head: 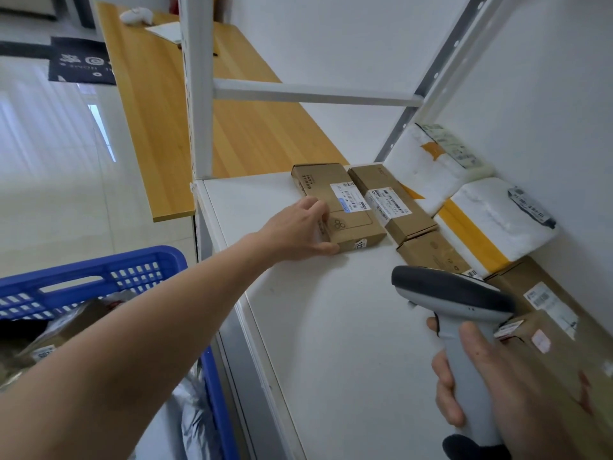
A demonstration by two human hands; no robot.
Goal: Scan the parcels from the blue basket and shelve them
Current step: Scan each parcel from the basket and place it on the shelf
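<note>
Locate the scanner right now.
Head view, lower right: the scanner is gripped by the right hand over the white shelf, just left of the brown boxes.

The basket is blue, its wall a grid of slots. The shelf is white. Each box is brown card with a white label striped with black barcodes. The foam parcels are white, banded with yellow tape. The scanner is grey with a black top. The table shows tan wood grain.
</note>
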